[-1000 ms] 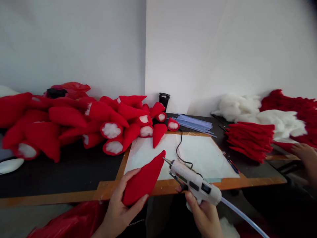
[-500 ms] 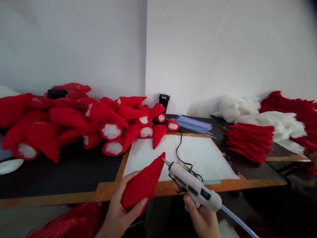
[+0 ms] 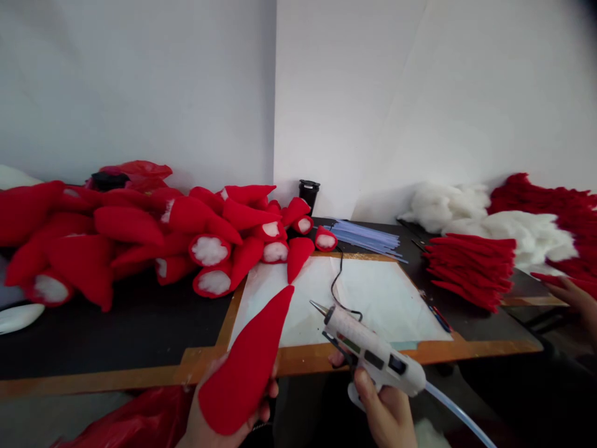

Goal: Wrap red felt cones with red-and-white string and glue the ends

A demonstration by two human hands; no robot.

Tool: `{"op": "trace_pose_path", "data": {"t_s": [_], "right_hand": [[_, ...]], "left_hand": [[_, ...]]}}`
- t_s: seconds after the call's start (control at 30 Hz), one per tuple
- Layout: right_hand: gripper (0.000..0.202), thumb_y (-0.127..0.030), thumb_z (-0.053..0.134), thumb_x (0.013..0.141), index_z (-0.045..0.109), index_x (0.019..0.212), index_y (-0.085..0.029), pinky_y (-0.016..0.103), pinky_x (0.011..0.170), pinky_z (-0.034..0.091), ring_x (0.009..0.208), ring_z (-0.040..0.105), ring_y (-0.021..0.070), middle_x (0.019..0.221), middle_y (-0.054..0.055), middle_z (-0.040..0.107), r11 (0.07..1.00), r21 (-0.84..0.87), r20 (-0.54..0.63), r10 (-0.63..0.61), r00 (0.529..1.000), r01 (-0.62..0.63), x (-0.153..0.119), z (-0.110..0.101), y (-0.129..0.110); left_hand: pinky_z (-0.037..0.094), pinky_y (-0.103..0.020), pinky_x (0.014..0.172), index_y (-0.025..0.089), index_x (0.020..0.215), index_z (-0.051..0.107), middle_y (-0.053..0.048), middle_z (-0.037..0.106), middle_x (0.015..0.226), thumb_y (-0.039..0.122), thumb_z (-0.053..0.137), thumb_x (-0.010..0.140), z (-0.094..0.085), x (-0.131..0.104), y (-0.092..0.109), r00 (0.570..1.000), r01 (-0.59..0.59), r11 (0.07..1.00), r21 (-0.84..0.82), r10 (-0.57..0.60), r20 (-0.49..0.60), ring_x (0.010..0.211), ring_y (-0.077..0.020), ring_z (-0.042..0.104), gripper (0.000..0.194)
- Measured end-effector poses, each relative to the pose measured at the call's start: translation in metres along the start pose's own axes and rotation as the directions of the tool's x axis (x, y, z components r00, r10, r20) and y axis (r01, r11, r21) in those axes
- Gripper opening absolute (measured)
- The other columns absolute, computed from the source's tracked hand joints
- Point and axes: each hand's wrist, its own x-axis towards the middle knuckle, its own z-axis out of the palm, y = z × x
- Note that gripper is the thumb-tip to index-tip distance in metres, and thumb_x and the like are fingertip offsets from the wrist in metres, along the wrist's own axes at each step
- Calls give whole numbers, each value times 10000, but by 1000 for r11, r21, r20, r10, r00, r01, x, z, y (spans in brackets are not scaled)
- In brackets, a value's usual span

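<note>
A red stuffed fabric cone (image 3: 247, 364) rests in my left hand (image 3: 205, 407), its point aimed up and away from me. The fingers curl round it from beneath, with the tips showing on its right side. My right hand (image 3: 387, 414) grips the handle of a white glue gun (image 3: 373, 348). The metal nozzle of the gun points left and stands apart from the cone. A clear glue stick (image 3: 459, 410) sticks out of its back end, and a black cord (image 3: 334, 283) runs off across the white sheet (image 3: 373, 292).
Many red stuffed cones (image 3: 130, 224) are heaped at the left, white filling at their open ends. Behind the sheet lie glue sticks (image 3: 364, 236) and a black container (image 3: 308, 196). Stacked red fabric (image 3: 471, 267) and white stuffing (image 3: 448, 205) sit right. Another person's hand (image 3: 578, 298) shows there.
The cone has moved left and down, away from the nozzle, and my left hand now holds it from below. The glue gun has shifted slightly right. Another person's hand has come further into view.
</note>
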Motion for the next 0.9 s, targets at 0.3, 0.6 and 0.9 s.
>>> {"op": "trace_pose_path", "data": {"t_s": [0.3,0.6,0.9], "right_hand": [[315,-492,617,926,736,1032,-220,332,871,601,891,762,244,916,90,791,997,60,24,-55,998,54,10,16,-15],[296,-474,631,919,731,893,-197,262,768,608,747,750,201,781,76,765,997,43,14,-65,998,64,10,16,-20],[299,-456,627,925,755,889,-188,277,740,618,781,753,218,847,102,778,997,-23,40,-67,997,68,10,9,-19]], "left_hand": [[431,-158,411,141,909,654,-27,639,682,504,604,890,-10,6,-19,725,479,863,-158,-288,625,533,-118,637,366],[395,-153,411,138,888,651,-20,639,673,656,588,811,9,-18,-19,866,378,890,-254,-243,437,451,-68,546,527],[365,-153,381,160,851,644,6,620,630,633,673,754,11,-13,-15,855,397,890,-223,-271,442,416,-66,517,483]]}}
